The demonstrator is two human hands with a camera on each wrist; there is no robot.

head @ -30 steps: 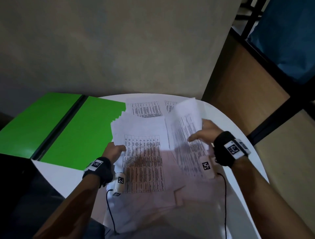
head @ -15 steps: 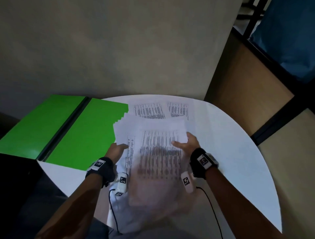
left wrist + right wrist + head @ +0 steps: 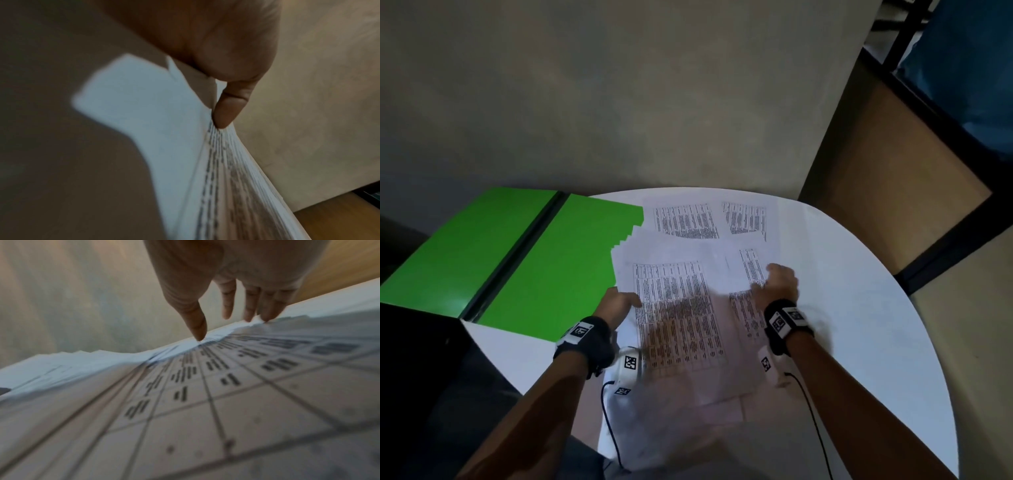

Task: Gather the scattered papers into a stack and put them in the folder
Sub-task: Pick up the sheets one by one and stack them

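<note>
An open green folder [image 3: 551,267] lies at the table's left. A loose stack of printed papers [image 3: 678,308] sits in the middle, fanned at its upper left edge. My left hand [image 3: 619,303] grips the stack's left edge; in the left wrist view the thumb [image 3: 226,110] pinches the sheets [image 3: 226,178]. My right hand [image 3: 779,284] rests on a sheet [image 3: 748,267] at the stack's right side. The right wrist view shows straight fingers [image 3: 226,313] touching the far edge of this paper [image 3: 226,402]. Two more printed sheets [image 3: 685,221] [image 3: 748,217] lie flat behind the stack.
The round white table [image 3: 859,308] stands against a grey wall, with bare surface to the right of the papers. A wooden panel with a black frame [image 3: 887,171] stands at the right. A dark object [image 3: 414,359] sits at the near left, under the folder's corner.
My right hand brought a lifted sheet from the right down onto the stack, then shifted slightly right onto the stack's right side. The left hand kept its grip on the left edge.
</note>
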